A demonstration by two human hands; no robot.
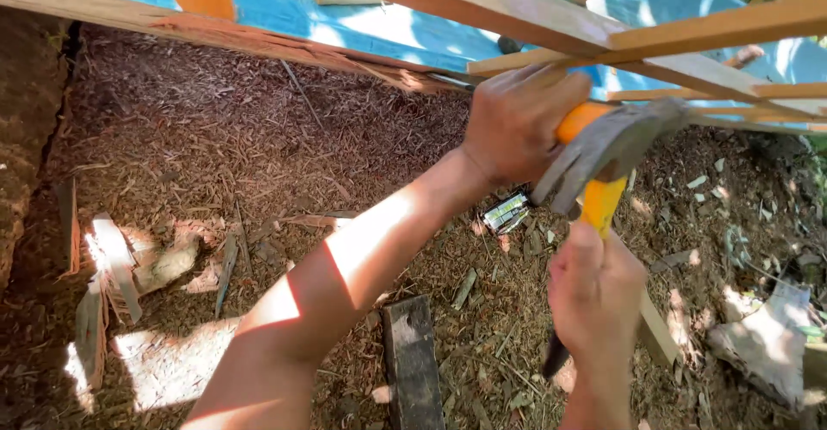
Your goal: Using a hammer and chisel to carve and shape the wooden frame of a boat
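Right hand (594, 296) wrapped tight around the yellow handle of a claw hammer (607, 150), head raised just under the wooden slat frame (551, 21). Left hand (517, 120) curled closed, fingers gripping a frame slat beside the hammer head. Below: mulch-covered ground (258, 154), dark wood offcut (413, 361).
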